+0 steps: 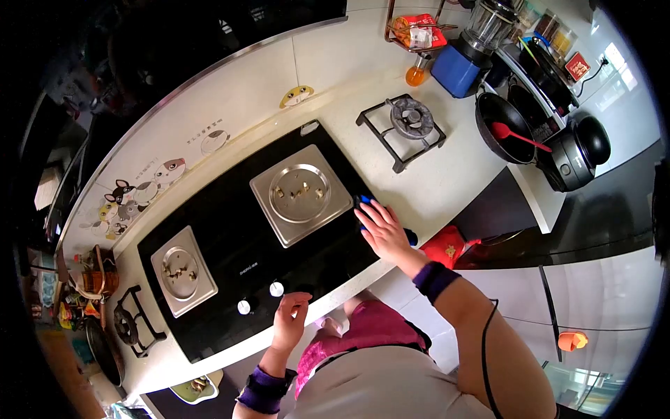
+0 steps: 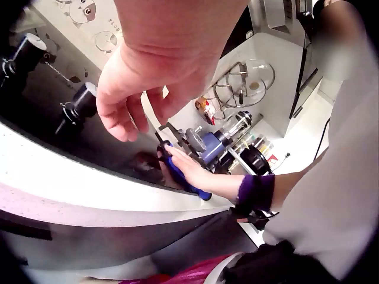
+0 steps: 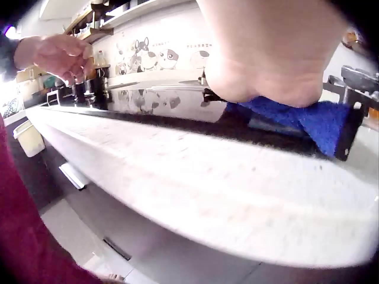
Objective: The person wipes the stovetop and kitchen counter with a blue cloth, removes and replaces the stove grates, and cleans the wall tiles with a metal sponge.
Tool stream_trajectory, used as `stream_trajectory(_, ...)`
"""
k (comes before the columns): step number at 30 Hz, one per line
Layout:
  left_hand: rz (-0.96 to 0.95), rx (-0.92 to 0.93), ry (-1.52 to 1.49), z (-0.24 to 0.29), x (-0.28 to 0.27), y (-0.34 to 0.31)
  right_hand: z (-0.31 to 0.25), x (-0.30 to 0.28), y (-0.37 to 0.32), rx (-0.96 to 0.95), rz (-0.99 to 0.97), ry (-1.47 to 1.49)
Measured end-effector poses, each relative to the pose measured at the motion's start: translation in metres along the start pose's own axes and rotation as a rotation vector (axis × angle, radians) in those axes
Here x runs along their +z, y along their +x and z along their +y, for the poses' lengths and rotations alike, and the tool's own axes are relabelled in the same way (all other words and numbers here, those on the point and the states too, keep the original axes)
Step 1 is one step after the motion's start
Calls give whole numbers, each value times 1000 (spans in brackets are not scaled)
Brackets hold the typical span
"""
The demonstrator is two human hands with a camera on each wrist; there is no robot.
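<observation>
My right hand (image 1: 382, 234) lies with its fingers extended on a blue cloth (image 3: 323, 121) at the right end of the black glass cooktop (image 1: 230, 223). Beneath the palm, part of the cloth is hidden. My left hand (image 1: 289, 322) hangs above the front edge by the two knobs (image 1: 276, 289), fingers loosely bent, holding nothing. Small brown scraps (image 1: 301, 190) lie in the right steel burner tray (image 1: 269, 183), and others (image 1: 180, 272) in the left one (image 1: 202, 279).
A pan support with burner (image 1: 412, 117) stands on the counter right of the cooktop; another (image 1: 125, 325) is at the left. Behind are a blue blender (image 1: 457, 68) and a wok with red spatula (image 1: 499, 112). A green bin (image 1: 183, 392) hangs below the front left edge.
</observation>
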State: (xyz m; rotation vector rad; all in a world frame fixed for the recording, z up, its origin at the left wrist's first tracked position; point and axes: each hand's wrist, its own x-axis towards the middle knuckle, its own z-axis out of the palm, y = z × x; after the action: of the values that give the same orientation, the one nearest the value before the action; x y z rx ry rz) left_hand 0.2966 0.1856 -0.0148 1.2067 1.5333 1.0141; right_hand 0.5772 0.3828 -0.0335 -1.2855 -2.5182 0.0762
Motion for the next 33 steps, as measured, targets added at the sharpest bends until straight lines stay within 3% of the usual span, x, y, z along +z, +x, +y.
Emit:
stream_trajectory(9,-10,-163,33,24,67,55,62,80,193,-44,180,113)
stream_trajectory(12,53,-126,-5,39,103,86,69,91,220,-50,162,164)
stream_trajectory(15,157,-157,-40,62,136,122,83,74,177,-223,70,194)
stream_trajectory(18,224,-93,-82,79,158,157,103,32,86,-388,-75,295)
stream_trajectory(22,252,-3,-157,86,191,209,156,-14,-15,-438,-205,423)
stream_trajectory(24,189,30,-20,95,211,233,195,-26,-39,-404,-269,315)
stream_trajectory(28,146,10,112,82,254,284,279,-49,-42,-172,-172,146)
stream_trajectory(33,143,-244,-45,85,289,340,351,-48,-25,184,117,87)
